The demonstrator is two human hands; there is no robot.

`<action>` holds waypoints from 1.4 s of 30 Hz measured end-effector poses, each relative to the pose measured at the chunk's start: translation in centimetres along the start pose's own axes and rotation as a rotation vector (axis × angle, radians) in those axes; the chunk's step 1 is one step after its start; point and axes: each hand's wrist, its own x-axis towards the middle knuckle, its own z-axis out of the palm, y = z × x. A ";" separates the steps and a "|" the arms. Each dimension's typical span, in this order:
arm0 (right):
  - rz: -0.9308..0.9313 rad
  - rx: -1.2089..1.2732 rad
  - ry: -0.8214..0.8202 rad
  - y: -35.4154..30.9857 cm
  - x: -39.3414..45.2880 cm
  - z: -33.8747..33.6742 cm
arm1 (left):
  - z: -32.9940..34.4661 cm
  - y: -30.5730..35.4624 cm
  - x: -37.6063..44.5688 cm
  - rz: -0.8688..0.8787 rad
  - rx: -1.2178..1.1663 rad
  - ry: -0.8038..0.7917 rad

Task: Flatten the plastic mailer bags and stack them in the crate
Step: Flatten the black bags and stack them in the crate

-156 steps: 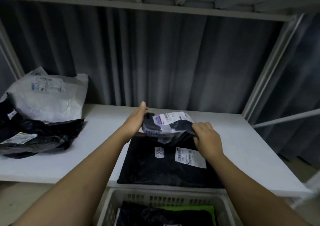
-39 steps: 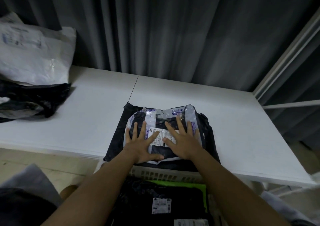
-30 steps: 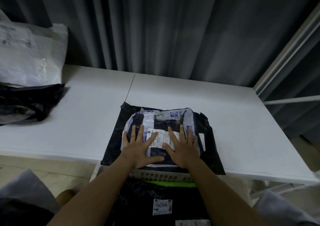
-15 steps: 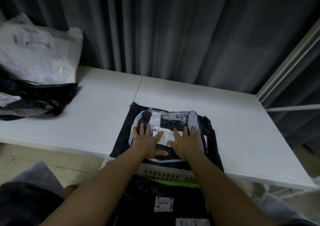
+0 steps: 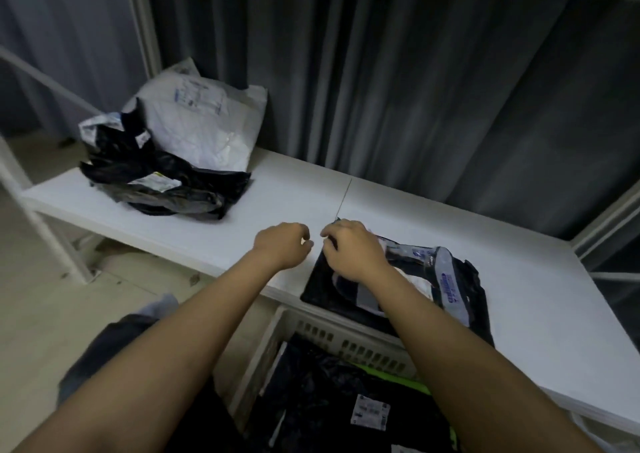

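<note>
Hovering above the white desk, the left hand has its fingers loosely curled with nothing in its grip. The right hand sits over the near-left corner of the flattened grey-and-black printed plastic mailer; its fingers curl downward, but whether they pinch plastic I cannot tell — the fingertips are hidden under the hand.

That mailer lies on a flat black plastic mailer at the desk's near edge, directly above the pale slotted plastic crate, which already holds dark bags.

Springy film could puff back up once pressure lifts, and the pair overhanging the edge could slide unevenly into the crate. The crumpled heap of black and white mailers waits well apart at far left — its count is unclear. The crate's lower part is cut off.
</note>
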 end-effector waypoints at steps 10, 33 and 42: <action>-0.110 0.013 -0.105 -8.1 6.9 2.8 | -2.6 -12.9 1.7 -0.280 0.082 0.283; -0.026 0.014 -0.114 -8.2 7.4 2.2 | -7.9 -13.6 0.9 -0.155 0.051 0.533; 0.087 0.154 0.007 -6.4 2.0 -2.8 | -11.6 -5.9 -3.1 0.055 -0.006 0.678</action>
